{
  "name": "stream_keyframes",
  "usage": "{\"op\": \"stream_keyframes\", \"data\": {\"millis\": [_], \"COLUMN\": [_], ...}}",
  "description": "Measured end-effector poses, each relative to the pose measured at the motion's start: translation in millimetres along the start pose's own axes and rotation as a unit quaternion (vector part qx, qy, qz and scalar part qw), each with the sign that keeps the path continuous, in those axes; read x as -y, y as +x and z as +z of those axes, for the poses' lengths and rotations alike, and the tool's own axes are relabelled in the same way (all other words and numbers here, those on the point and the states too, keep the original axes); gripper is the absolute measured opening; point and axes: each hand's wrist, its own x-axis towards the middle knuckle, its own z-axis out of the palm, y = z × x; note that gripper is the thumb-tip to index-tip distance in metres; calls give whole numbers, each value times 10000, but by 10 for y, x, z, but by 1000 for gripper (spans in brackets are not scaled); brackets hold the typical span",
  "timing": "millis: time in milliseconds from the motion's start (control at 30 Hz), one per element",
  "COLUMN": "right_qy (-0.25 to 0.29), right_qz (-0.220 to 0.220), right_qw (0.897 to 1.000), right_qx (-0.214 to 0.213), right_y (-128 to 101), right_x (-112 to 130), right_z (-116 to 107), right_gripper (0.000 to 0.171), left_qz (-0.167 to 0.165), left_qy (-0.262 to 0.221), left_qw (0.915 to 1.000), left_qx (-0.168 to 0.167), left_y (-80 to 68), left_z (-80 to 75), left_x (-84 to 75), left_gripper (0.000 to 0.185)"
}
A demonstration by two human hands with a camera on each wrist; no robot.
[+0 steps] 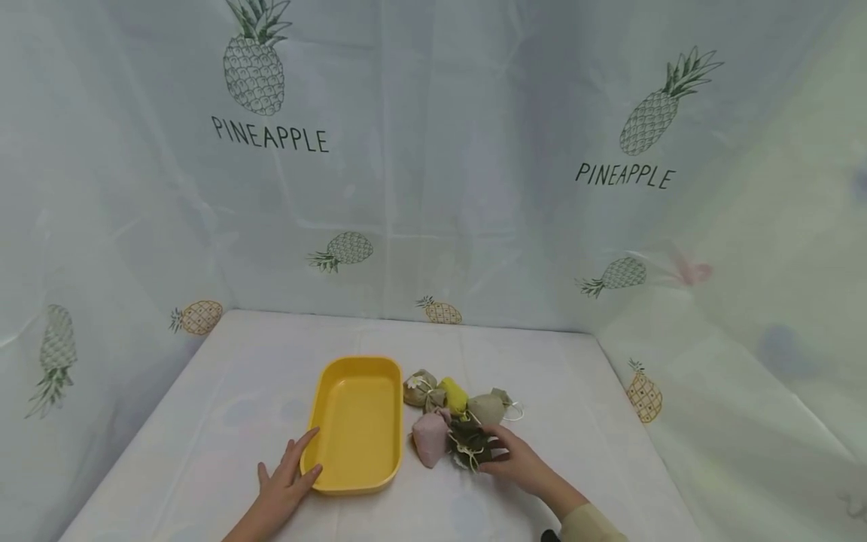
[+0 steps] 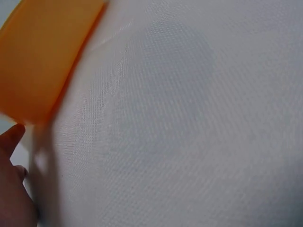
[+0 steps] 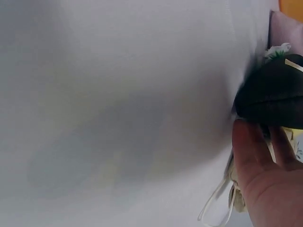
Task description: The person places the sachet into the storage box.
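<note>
White tablecloth [image 1: 576, 391] over the table. Behind and to both sides, pale curtain [image 1: 433, 188] printed with pineapples and the word PINEAPPLE. Beside the grouped pouches: brown [image 1: 421, 389], yellow [image 1: 454, 396], beige [image 1: 486, 409], pink [image 1: 430, 438].

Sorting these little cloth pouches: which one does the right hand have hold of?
The dark green patterned pouch, nearest the person; the right hand grips it. The pink, yellow, brown and grey-beige pouches lie untouched.

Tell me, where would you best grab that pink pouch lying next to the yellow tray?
Probably by its gathered neck, coming from above. The pink pouch lies between the yellow tray and the dark pouch that the right hand holds, so its sides are crowded. The neck points away from the person, toward the other pouches, and looks narrow enough to pinch.
</note>
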Motion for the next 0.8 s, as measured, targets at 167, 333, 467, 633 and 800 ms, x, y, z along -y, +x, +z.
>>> {"op": "stream_keyframes", "data": {"millis": [167, 333, 467, 633, 800], "right_qy": [-111, -253, -87, 314, 458], "right_qz": [45, 91, 140, 261, 576], "right_qw": [9995, 9983, 9980, 9964, 9931], "right_qx": [-287, -517, -615, -746, -910], "right_y": [110, 168, 174, 161, 160], "right_x": [-27, -28, -5, 33, 117], "right_z": [25, 55, 61, 29, -24], "right_gripper": [61, 61, 58, 59, 67], "left_qz": [236, 406, 453, 462, 347], "left_qy": [7, 194, 282, 249, 177], "left_qw": [9996, 9989, 9986, 9986, 9992], "left_qx": [-145, -122, -67, -58, 6], "left_y": [18, 22, 6, -12, -15], "left_z": [25, 10, 3, 11, 16], "left_x": [45, 79, 86, 86, 82], "left_gripper": [66, 81, 91, 94, 94]}}
